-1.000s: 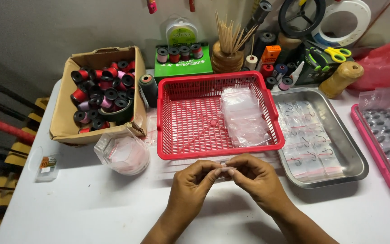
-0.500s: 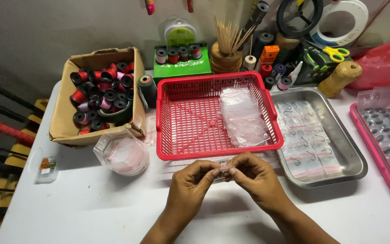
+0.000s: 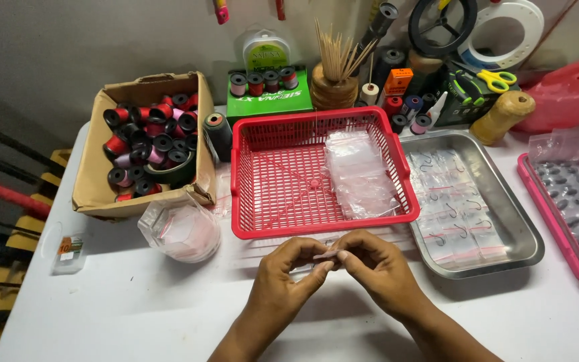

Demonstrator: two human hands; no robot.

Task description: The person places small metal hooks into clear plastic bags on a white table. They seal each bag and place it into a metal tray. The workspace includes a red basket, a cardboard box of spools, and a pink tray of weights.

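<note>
My left hand [image 3: 286,276] and my right hand [image 3: 376,268] meet over the white table, just in front of the red basket [image 3: 276,201]. Together their fingertips pinch a small clear plastic bag [image 3: 326,255], mostly hidden by the fingers. A pile of the same clear bags [image 3: 360,174] lies in the right half of the basket. To the right stands a steel tray [image 3: 504,251] holding several clear bags with fish hooks [image 3: 460,214].
A cardboard box [image 3: 95,174] of red and black thread spools sits at the left, a clear plastic jar [image 3: 182,231] beside it. A pink tray [image 3: 537,201] with dark beads lies at the right edge. Spools, toothpicks, scissors and tape rolls line the back wall.
Both hands stay in the same place, fingers shifting only slightly on the small bag. Nothing else has moved.
</note>
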